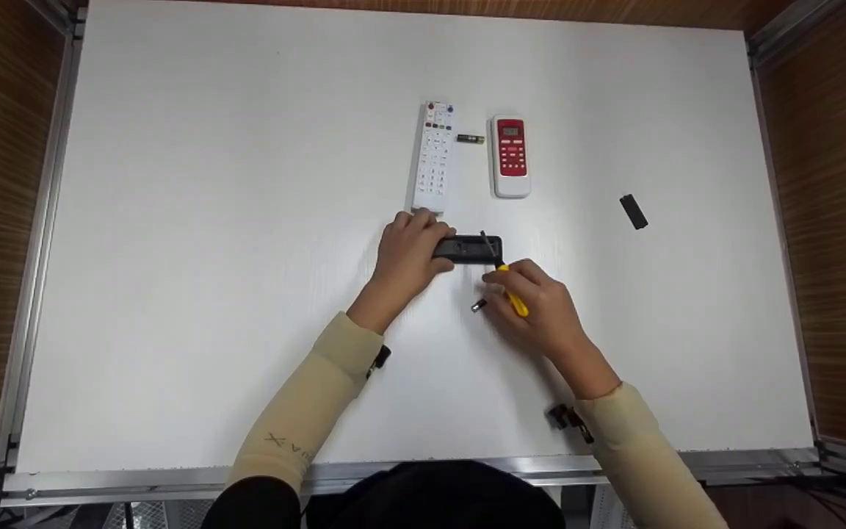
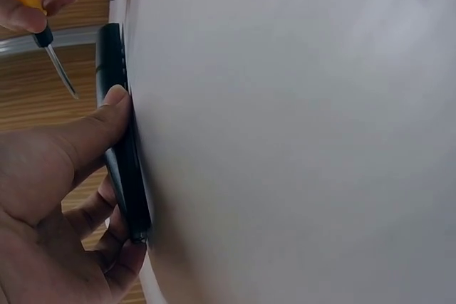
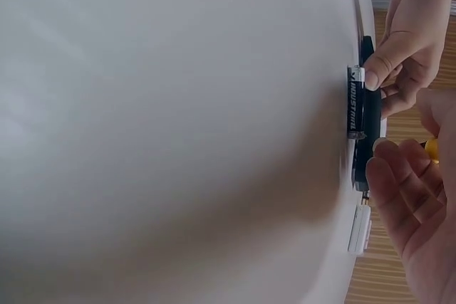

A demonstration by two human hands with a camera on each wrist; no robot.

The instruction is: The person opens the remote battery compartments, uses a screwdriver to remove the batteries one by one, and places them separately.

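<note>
My left hand [image 1: 410,250] holds a black remote control [image 1: 460,250] down on the white table, thumb on its near side and fingers along the far side. The remote's recessed battery compartment faces up. A screwdriver with a yellow handle [image 1: 516,300] is pinched in my right hand [image 1: 546,303], and its metal shaft slants over the remote's right end. In the left wrist view the screwdriver's tip [image 2: 74,93] shows apart from the remote's side. A loose battery [image 3: 355,105] lies on the table just in front of the remote, beside my right fingers.
Beyond the hands, a white remote [image 1: 434,158] and a red-and-white remote [image 1: 511,156] lie with a second battery [image 1: 470,139] between them. Off to the right is a small black cover [image 1: 634,211]. Wood-grain panels [image 1: 834,220] stand along the table's sides.
</note>
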